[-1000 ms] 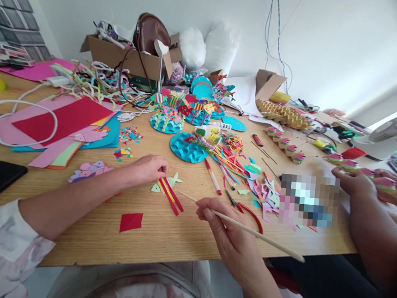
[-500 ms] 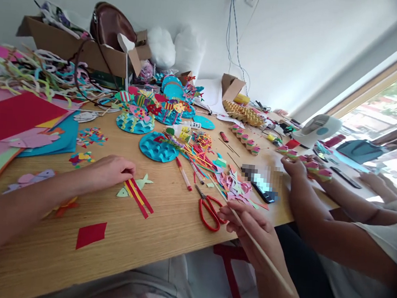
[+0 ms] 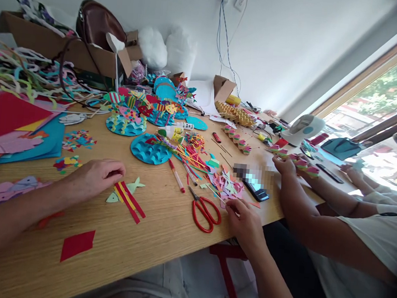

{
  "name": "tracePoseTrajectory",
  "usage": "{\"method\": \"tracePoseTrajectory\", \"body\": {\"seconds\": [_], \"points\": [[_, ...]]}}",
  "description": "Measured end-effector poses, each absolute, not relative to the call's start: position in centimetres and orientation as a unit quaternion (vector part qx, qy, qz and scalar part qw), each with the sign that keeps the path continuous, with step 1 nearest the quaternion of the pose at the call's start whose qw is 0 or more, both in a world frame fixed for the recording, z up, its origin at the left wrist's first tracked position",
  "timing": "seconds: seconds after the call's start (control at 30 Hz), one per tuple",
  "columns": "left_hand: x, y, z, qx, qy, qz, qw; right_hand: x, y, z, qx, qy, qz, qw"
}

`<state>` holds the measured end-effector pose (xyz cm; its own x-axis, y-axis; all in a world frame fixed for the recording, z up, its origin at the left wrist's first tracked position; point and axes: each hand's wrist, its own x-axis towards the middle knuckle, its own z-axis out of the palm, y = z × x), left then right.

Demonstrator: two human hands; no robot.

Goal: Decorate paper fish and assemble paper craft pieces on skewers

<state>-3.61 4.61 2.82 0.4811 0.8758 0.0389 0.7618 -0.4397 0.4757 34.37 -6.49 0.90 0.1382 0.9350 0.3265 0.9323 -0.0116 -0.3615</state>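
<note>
My left hand rests on the table with its fingers pinched, at the upper end of red and yellow paper strips; what the fingertips hold is hidden. The strips lie over a pale green paper fish. My right hand is closed on a thin wooden stick, whose tip points up and left toward the paper scraps. Red-handled scissors lie just left of my right hand. A red paper piece is near the front edge.
Pink paper scraps, a phone and a red pen lie mid-table. Blue wavy discs stand behind. At the right, another person's arms hold a pink-green paper chain. A cardboard box is at the back left.
My right hand has turned over and sits lower on the stick, which now points forward over the table instead of lying back across the wrist. The view has shifted slightly.
</note>
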Motion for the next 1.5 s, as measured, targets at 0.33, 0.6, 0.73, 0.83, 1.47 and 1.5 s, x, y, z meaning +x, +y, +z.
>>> {"method": "tracePoseTrajectory", "body": {"seconds": [0.33,0.6,0.73,0.83,1.47,1.5], "points": [[-3.6,3.9,2.1,0.8,0.472,0.333,0.165,33.8,-5.4,2.1,-0.719,-0.681,0.01,0.141],[-3.8,3.7,1.8,0.806,0.432,0.388,0.112,30.8,1.7,6.2,-0.69,-0.723,-0.01,0.044],[-4.0,3.7,1.6,0.806,0.431,0.392,0.103,29.9,5.4,6.2,-0.696,-0.718,0.009,-0.012],[-4.1,3.7,1.4,0.81,0.425,0.39,0.105,29.7,7.2,5.9,-0.693,-0.721,0.017,-0.022],[-4.0,3.6,1.1,0.82,0.414,0.381,0.102,28.9,11.1,4.8,-0.697,-0.712,0.027,-0.081],[-4.0,3.6,1.2,0.819,0.417,0.379,0.106,28.9,11.1,4.8,-0.695,-0.713,0.027,-0.082]]}}
